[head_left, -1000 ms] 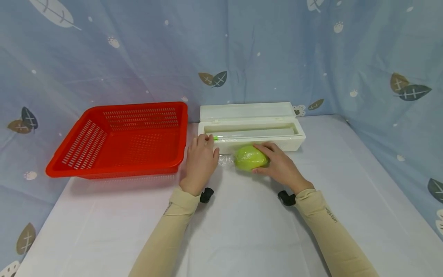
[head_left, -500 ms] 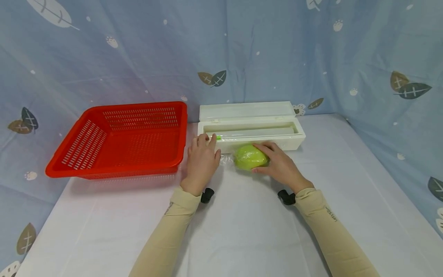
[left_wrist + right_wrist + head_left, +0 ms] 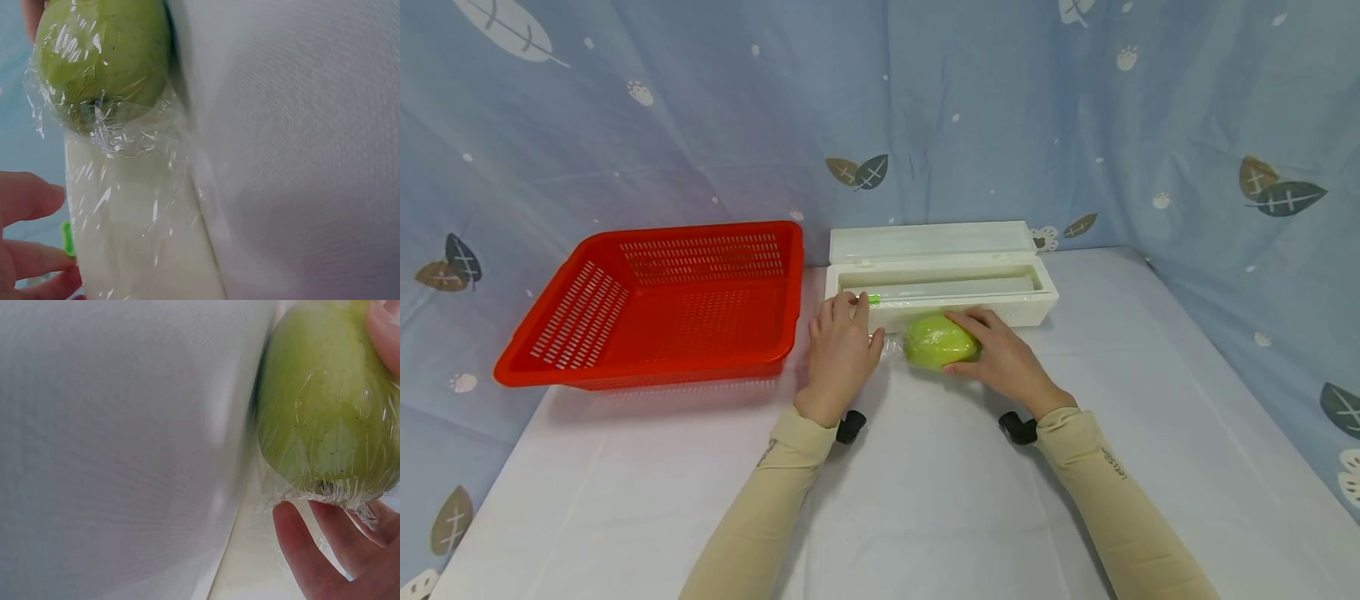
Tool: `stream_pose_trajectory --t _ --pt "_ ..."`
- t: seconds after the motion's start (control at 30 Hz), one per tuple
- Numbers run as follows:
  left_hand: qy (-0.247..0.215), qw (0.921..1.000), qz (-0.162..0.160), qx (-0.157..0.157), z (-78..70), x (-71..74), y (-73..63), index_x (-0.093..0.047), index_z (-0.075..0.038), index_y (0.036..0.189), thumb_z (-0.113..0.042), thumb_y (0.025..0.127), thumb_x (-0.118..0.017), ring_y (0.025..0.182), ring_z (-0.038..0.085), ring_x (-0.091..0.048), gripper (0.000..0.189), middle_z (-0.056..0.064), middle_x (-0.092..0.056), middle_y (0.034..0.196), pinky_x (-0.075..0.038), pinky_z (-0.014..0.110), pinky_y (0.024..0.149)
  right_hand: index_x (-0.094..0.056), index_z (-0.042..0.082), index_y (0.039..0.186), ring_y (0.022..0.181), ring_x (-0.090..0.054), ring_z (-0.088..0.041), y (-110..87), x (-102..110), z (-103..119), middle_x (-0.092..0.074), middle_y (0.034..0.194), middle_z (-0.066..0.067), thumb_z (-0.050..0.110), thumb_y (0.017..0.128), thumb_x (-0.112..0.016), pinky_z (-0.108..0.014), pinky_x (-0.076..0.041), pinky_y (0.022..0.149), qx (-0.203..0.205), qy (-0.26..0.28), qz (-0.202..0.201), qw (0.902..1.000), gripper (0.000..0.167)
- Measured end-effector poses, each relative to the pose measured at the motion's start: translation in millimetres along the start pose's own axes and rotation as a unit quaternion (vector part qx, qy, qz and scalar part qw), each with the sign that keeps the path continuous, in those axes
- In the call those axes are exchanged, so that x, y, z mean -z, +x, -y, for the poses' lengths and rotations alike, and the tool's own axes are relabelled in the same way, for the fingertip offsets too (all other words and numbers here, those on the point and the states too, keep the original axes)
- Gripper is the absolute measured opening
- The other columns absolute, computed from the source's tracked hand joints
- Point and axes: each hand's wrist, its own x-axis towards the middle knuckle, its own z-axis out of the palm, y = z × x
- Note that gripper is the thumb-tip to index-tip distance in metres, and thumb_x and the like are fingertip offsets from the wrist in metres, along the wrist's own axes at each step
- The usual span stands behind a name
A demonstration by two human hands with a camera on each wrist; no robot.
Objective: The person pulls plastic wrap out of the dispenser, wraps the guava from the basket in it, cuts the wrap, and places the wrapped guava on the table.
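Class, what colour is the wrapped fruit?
The fruit is yellow-green with tiny dark specks, best seen in the right wrist view.

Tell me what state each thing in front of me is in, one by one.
Box: open, roll inside.
Lid: raised at the back.
Fruit: wrapped, gripped by the right hand.
Film: crinkled, around the fruit and along the box front.
Green tab: touched by the left hand.
Basket: right side up.
Tablecloth: spread out, lightly creased.
Curtain: hanging.

fruit [image 3: 934, 343] partly behind right hand [image 3: 1006, 365], sleeves [image 3: 1138, 512] cropped
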Motion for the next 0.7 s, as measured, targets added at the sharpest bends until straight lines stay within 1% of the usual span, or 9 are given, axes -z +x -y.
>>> stream_pose_trajectory --t 0.13,0.3,0.37,0.5,0.7 --pt "-0.012 0.9999 -0.004 -0.005 -0.9 -0.8 0.5 -0.052 -0.001 0.122 -0.029 0.084 -0.057 0.107 0.028 -0.037 0.048 0.011 -0.045 0.115 -0.032 0.039 0.079 -0.039 0.02 0.136 0.107 -0.045 -0.022 -0.3 -0.2 -0.7 -0.038 0.126 -0.004 0.039 0.065 -0.077 -0.042 -0.04 0.086 0.003 0.0 -0.002 1.0 0.082" --pt "-0.025 0.9993 -0.021 -0.019 0.7 -0.2 1.5 -0.055 0.0 0.119 -0.026 0.084 -0.057 0.104 0.029 -0.04 0.044 0.012 -0.048 0.114 -0.034 0.04 0.084 -0.039 0.021 0.136 0.106 -0.046 -0.022 0.7 0.0 -0.7 -0.038 0.126 -0.004 0.038 0.065 -0.077 -0.042 -0.04 0.085 0.004 -0.001 -0.001 1.0 0.082" --pt "-0.027 0.9991 -0.025 -0.024 1.2 0.1 1.5 -0.055 0.0 0.119 -0.025 0.084 -0.057 0.103 0.029 -0.041 0.043 0.012 -0.049 0.113 -0.034 0.04 0.083 -0.038 0.021 0.136 0.106 -0.046 -0.022 1.1 0.1 -0.6 -0.038 0.126 -0.004 0.038 0.065 -0.077 -0.042 -0.04 0.085 0.004 -0.001 0.0 1.0 0.082" --pt "-0.018 0.9991 -0.022 -0.03 1.5 -1.0 0.9 -0.054 -0.001 0.12 -0.024 0.083 -0.058 0.104 0.029 -0.041 0.044 0.012 -0.048 0.113 -0.036 0.04 0.081 -0.038 0.021 0.136 0.106 -0.046 -0.022 0.9 0.1 -0.5 -0.038 0.126 -0.004 0.039 0.065 -0.077 -0.042 -0.04 0.085 0.005 -0.004 0.0 1.0 0.083" --pt "-0.009 0.9995 -0.015 -0.027 0.8 -3.8 0.0 -0.053 -0.003 0.122 -0.025 0.084 -0.057 0.106 0.029 -0.039 0.045 0.01 -0.047 0.115 -0.037 0.039 0.078 -0.038 0.021 0.136 0.106 -0.046 -0.023 -0.6 -0.6 -0.7 -0.037 0.127 -0.004 0.039 0.065 -0.077 -0.043 -0.039 0.087 -0.001 -0.003 -0.002 1.0 0.083"
